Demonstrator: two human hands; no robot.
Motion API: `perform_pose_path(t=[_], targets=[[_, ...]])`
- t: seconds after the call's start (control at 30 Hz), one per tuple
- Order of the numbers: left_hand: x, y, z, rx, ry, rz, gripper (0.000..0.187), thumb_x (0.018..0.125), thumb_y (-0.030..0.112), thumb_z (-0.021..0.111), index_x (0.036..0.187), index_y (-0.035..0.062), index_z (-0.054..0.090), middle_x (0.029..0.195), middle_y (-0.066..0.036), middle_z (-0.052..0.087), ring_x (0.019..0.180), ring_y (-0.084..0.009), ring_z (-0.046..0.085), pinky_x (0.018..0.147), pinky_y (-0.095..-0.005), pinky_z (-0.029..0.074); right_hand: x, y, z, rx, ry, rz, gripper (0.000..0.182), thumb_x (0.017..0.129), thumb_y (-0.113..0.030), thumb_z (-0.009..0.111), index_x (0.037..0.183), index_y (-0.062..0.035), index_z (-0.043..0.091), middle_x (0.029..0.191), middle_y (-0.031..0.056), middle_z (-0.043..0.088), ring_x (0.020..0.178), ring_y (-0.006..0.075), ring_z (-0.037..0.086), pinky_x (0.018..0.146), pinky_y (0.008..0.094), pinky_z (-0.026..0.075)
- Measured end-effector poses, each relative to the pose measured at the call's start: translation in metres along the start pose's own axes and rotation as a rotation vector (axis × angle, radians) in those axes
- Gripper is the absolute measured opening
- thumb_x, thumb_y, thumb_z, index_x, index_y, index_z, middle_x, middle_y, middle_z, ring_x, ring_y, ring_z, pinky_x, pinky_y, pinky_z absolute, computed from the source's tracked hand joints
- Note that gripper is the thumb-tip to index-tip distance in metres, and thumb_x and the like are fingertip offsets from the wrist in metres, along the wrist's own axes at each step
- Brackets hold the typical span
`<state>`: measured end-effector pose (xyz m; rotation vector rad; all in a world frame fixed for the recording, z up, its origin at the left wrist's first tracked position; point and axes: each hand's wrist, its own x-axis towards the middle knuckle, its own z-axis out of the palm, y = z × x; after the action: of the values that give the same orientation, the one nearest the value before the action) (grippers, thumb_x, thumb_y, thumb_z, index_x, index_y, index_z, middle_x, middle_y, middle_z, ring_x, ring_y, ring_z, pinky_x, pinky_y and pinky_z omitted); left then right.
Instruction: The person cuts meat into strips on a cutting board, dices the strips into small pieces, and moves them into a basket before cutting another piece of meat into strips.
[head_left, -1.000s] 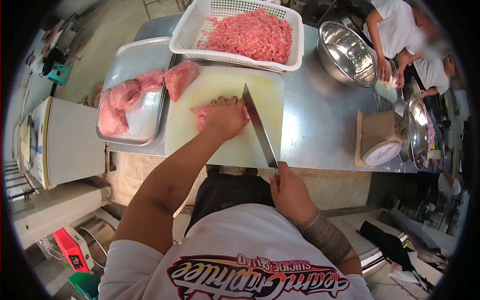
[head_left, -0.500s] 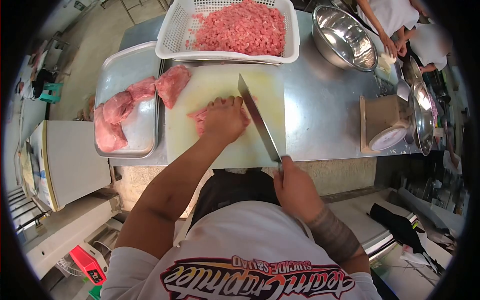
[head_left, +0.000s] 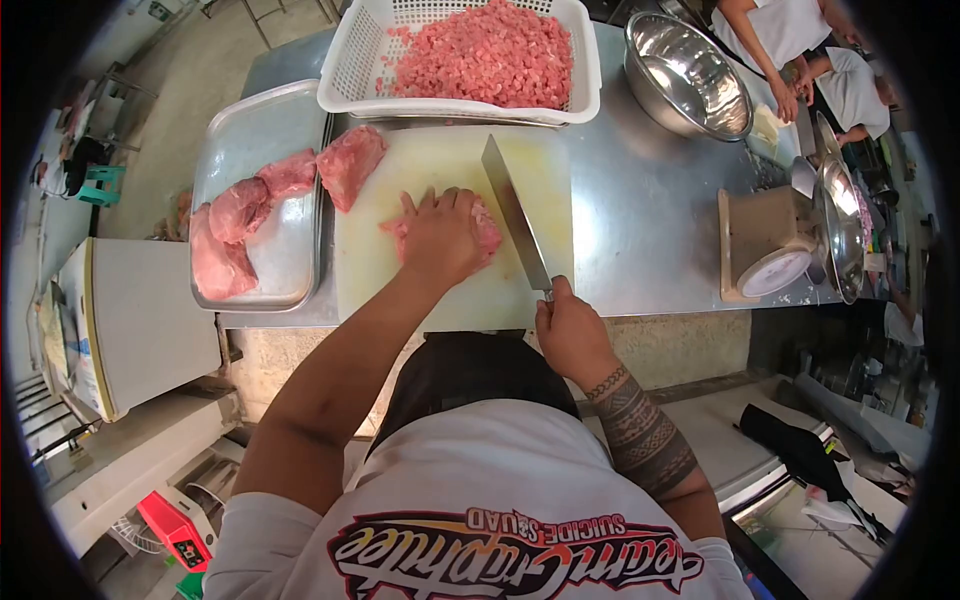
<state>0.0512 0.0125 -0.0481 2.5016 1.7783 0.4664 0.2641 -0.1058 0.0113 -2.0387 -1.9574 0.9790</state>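
My left hand (head_left: 445, 238) lies over a piece of raw meat (head_left: 488, 232) on the white cutting board (head_left: 372, 282), holding it down with the fingers somewhat spread. Most of that meat is hidden under the palm; cut pinkish bits show along its right side. In my right hand (head_left: 576, 328) is the handle of a large knife (head_left: 517, 217). Its long blade points away from me, just right of the meat and apart from it. A larger chunk of meat (head_left: 350, 168) rests at the board's upper left corner.
To the left, a metal tray (head_left: 285, 268) carries several meat chunks (head_left: 237, 212). Behind the board stands a white perforated basket (head_left: 345, 75) of diced meat (head_left: 485, 55). A steel bowl (head_left: 690, 80) and a weighing scale (head_left: 765, 245) are on the right. Other people's hands (head_left: 790, 92) work at upper right.
The knife and my right hand have shifted slightly away from me, the blade now a little farther right of the meat. My left hand's fingers have spread a bit over the meat.
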Motion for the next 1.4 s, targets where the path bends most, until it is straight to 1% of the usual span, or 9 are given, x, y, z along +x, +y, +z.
perform_pose_path(t=[0.1,0.3,0.5,0.6,0.7,0.8,0.97,1.07,1.4], targets=[[0.007,-0.003,0.006,-0.007,-0.192,-0.038,0.036,0.099,0.029,0.066,0.130,0.0108,0.060,0.127,-0.013,0.068,0.122,-0.0411,0.064,0.107,-0.0564,0.049,-0.017,-0.009,-0.012,0.022,0.000,-0.012,0.025,0.104,-0.019,0.058,0.117,0.0017,0.051,0.086,0.0278,0.071,0.083,0.0494,0.071,0.075,0.0592,0.056],[0.006,-0.008,0.018,0.067,-0.159,0.047,0.070,0.075,0.041,0.090,0.129,0.0089,0.060,0.126,-0.011,0.067,0.117,-0.0406,0.065,0.099,-0.0561,0.052,-0.064,-0.039,-0.056,0.029,-0.118,0.001,0.025,0.104,-0.016,0.058,0.120,0.0028,0.053,0.084,0.0271,0.070,0.080,0.0493,0.070,0.074,0.0585,0.055],[0.008,-0.003,-0.006,-0.043,-0.136,0.056,0.047,0.086,0.035,0.077,0.122,0.0086,0.063,0.114,-0.011,0.069,0.110,-0.0403,0.067,0.092,-0.0548,0.053,0.043,-0.032,0.014,-0.030,-0.012,-0.098,0.023,0.105,-0.018,0.054,0.115,0.0028,0.052,0.083,0.0278,0.070,0.082,0.0495,0.070,0.075,0.0587,0.056],[0.005,-0.009,0.015,-0.043,-0.064,0.045,0.048,0.085,0.033,0.077,0.122,0.0078,0.063,0.112,-0.012,0.068,0.106,-0.0391,0.067,0.091,-0.0529,0.053,0.049,-0.031,0.002,0.009,-0.006,-0.074,0.021,0.104,-0.017,0.055,0.112,0.0017,0.051,0.084,0.0287,0.070,0.082,0.0498,0.070,0.075,0.0596,0.055],[0.006,-0.001,0.000,-0.047,-0.138,0.003,0.028,0.098,0.021,0.062,0.123,0.0075,0.063,0.117,-0.014,0.069,0.114,-0.0399,0.065,0.098,-0.0539,0.051,-0.003,-0.043,-0.029,-0.027,-0.035,-0.029,0.023,0.104,-0.016,0.055,0.116,0.0027,0.050,0.085,0.0297,0.070,0.082,0.0502,0.070,0.075,0.0601,0.055],[0.008,-0.002,0.005,-0.053,-0.127,-0.017,0.030,0.098,0.022,0.062,0.123,0.0066,0.063,0.117,-0.014,0.069,0.113,-0.0401,0.065,0.098,-0.0535,0.051,-0.047,-0.053,-0.061,0.049,-0.172,-0.015,0.026,0.103,-0.015,0.056,0.119,0.0043,0.050,0.087,0.0303,0.071,0.083,0.0503,0.070,0.075,0.0603,0.055],[0.005,0.000,-0.001,-0.037,-0.146,-0.010,0.033,0.096,0.022,0.065,0.124,0.0049,0.062,0.117,-0.014,0.068,0.114,-0.0392,0.065,0.100,-0.0523,0.051,0.037,-0.026,0.019,-0.021,-0.065,-0.130,0.030,0.102,-0.016,0.056,0.121,0.0071,0.050,0.085,0.0303,0.071,0.081,0.0504,0.070,0.075,0.0608,0.056],[0.003,-0.002,0.006,-0.041,-0.043,0.021,0.030,0.092,0.022,0.067,0.117,0.0058,0.064,0.110,-0.012,0.070,0.108,-0.0390,0.066,0.095,-0.0526,0.051,0.062,-0.033,0.016,0.028,-0.030,-0.139,0.031,0.103,-0.016,0.055,0.122,0.0072,0.050,0.085,0.0300,0.070,0.081,0.0503,0.070,0.074,0.0602,0.056],[0.003,-0.007,0.015,-0.090,0.016,0.022,0.028,0.091,0.016,0.063,0.116,0.0047,0.066,0.109,-0.014,0.072,0.106,-0.0388,0.067,0.094,-0.0516,0.052,-0.039,-0.053,-0.051,0.062,-0.188,-0.025,0.038,0.105,-0.017,0.056,0.130,0.0092,0.049,0.086,0.0300,0.070,0.085,0.0492,0.071,0.076,0.0591,0.056]])
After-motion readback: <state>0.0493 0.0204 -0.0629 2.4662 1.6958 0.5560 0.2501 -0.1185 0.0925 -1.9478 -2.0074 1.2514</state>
